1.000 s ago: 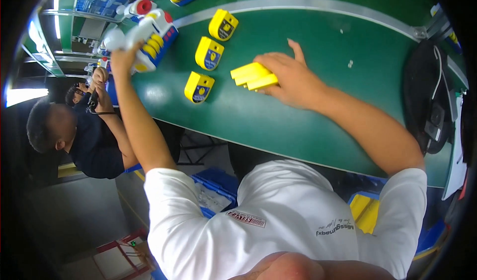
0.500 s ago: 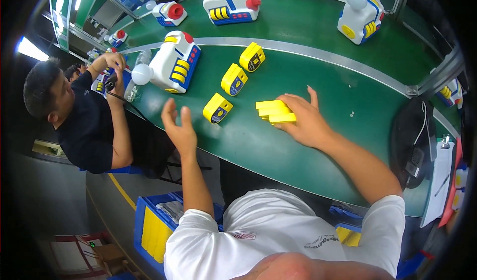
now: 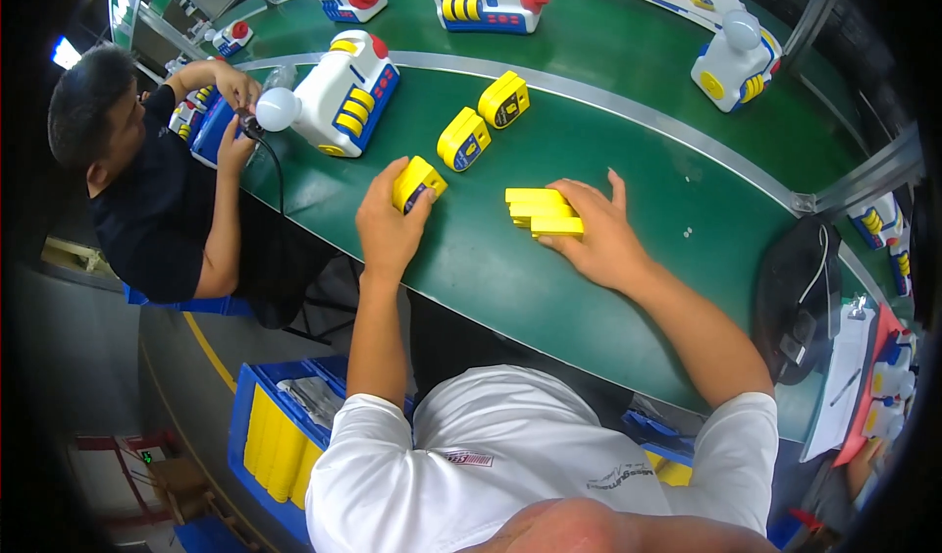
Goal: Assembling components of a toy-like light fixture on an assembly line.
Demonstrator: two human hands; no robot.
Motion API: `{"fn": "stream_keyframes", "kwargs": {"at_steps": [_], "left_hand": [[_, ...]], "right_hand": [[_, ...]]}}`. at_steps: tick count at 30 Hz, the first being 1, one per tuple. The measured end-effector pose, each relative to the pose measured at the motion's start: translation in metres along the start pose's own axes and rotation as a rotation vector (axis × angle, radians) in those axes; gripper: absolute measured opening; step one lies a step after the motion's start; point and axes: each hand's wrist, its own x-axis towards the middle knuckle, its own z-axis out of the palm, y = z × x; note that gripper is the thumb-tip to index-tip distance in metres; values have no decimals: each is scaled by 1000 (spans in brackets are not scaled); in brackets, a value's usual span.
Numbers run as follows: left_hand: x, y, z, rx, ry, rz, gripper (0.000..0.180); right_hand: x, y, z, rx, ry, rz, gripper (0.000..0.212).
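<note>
My left hand [image 3: 391, 221] has its thumb and fingers round a yellow round-ended block with a dark label [image 3: 420, 181], which is on the green table. Two similar labelled blocks stand in a slanting row beyond it: a middle yellow block [image 3: 463, 139] and a far yellow block [image 3: 504, 100]. To the right, my right hand [image 3: 606, 237] is closed on a small stack of yellow pieces [image 3: 538, 203], seen edge-on just above or on the table. My palm and fingers hide part of that stack.
A white toy machine with a bulb [image 3: 343, 92] stands left of the blocks; others line the far shelf. On the left a co-worker [image 3: 162, 190] holds a corded tool. A black bag [image 3: 800, 298] and clipboard [image 3: 839, 381] lie at the right. A blue bin [image 3: 260, 376] sits below.
My left hand has moved forward from open space and closed on the nearest labelled block. My right hand keeps its hold on the yellow pieces. The whole view has shifted slightly.
</note>
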Motion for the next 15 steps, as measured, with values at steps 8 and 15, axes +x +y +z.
{"fn": "stream_keyframes", "kwargs": {"at_steps": [8,15], "left_hand": [[9,-11,0,-26,22,-55,56],[4,29,-4,67,283,406,56]], "right_hand": [[0,0,1,-7,15,-2,62],[3,1,2,-26,20,-29,61]]}}
